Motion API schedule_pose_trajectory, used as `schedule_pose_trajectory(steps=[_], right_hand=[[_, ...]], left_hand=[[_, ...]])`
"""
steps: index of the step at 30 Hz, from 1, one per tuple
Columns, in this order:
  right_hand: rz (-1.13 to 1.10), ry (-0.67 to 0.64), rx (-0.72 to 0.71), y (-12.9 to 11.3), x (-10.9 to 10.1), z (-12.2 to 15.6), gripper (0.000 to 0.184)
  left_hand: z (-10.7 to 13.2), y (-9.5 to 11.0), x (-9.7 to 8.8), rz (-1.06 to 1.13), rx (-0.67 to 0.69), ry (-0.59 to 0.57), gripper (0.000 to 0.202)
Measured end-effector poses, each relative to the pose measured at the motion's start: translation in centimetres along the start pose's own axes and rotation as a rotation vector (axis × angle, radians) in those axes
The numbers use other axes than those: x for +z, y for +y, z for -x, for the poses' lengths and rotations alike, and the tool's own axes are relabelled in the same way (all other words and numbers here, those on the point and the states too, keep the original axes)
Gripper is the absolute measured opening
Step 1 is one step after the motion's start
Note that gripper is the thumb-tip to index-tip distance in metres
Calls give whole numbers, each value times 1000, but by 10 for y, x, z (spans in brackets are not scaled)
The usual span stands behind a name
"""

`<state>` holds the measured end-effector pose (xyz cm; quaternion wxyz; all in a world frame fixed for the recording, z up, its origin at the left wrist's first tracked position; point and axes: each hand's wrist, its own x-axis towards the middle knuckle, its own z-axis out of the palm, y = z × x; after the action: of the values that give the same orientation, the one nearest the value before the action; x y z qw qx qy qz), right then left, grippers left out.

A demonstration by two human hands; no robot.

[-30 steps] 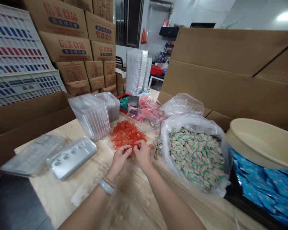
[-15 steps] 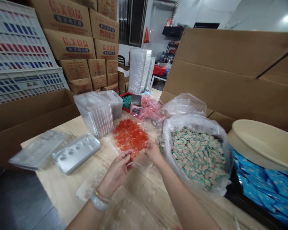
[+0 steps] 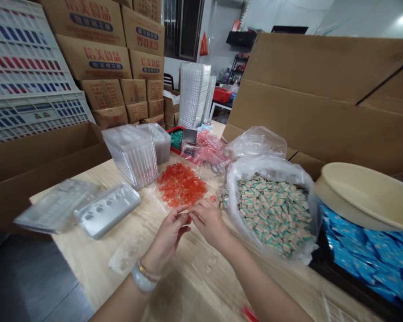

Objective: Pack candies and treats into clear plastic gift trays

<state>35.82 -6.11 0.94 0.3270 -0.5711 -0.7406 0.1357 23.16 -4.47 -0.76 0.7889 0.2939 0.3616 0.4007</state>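
Observation:
My left hand [image 3: 170,235] is closed, its thumb and fingers pinched on a small orange-red plastic piece [image 3: 189,219] that is mostly hidden. Against those fingertips, my right hand [image 3: 208,221] is also closed; what its fingers hold is covered. Just beyond both hands lies a loose pile of orange-red plastic pieces [image 3: 181,184] on clear film. One single red piece [image 3: 212,198] rests apart from it, past my right knuckles. To the right stands a clear plastic bag [image 3: 233,214], open and full of small green-and-beige packets [image 3: 275,212].
Stacked clear trays [image 3: 130,154] stand left of the pile, with a silver molded tray [image 3: 107,210] and clear lids [image 3: 55,205] nearer the table edge. Behind are pink plastic bags [image 3: 208,147]. A cream basin [image 3: 369,197] sits over blue packets [image 3: 372,264] at right.
My right hand has moved left and nearer from the pile's edge, so its fingertips meet those of my left hand. The piece in my left fingers is now mostly covered.

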Motion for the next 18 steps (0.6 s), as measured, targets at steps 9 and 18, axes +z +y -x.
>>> schedule_pose_trajectory(steps=[9, 18], right_hand=[[230, 223, 242, 47, -6, -43, 20], [440, 156, 147, 57, -18, -51, 25]], left_hand=[[-1, 10, -7, 124, -69, -20, 26], [2, 0, -12, -20, -48, 67, 26]])
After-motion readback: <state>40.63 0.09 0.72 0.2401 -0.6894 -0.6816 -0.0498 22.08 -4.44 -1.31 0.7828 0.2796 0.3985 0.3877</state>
